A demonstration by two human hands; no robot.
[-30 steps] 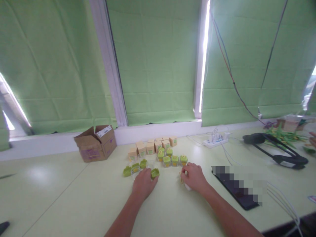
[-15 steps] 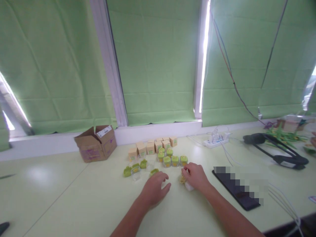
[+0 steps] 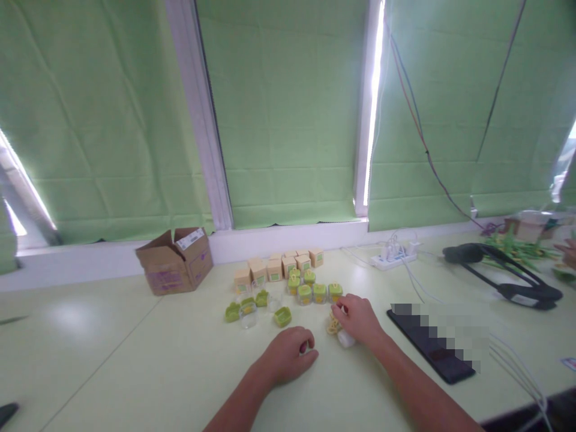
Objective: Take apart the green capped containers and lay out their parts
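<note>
My left hand [image 3: 288, 355] lies on the pale green table [image 3: 135, 360], its fingers curled round a small clear thing [image 3: 306, 347] that looks like a jar and is mostly hidden. My right hand [image 3: 359, 318] grips a small white packet [image 3: 346, 339], with yellow pieces [image 3: 333, 327] at its fingertips. Just beyond lie an open green lid [image 3: 282, 316], two more green lids [image 3: 233, 312], clear jars [image 3: 248, 318] and several shut green-lidded jars [image 3: 319, 292]. A row of beige boxes [image 3: 274, 267] stands behind them.
An open cardboard box [image 3: 175, 261] sits at the back left by the window sill. A white power strip [image 3: 393, 257] with cables, a flat black device [image 3: 432, 345] and a black headset [image 3: 504, 273] lie to the right. Another person's hand [image 3: 567, 252] shows at the far right.
My left hand has drawn back from the green lids toward me and to the right, closing its fingers on something small. My right hand has stayed almost in place.
</note>
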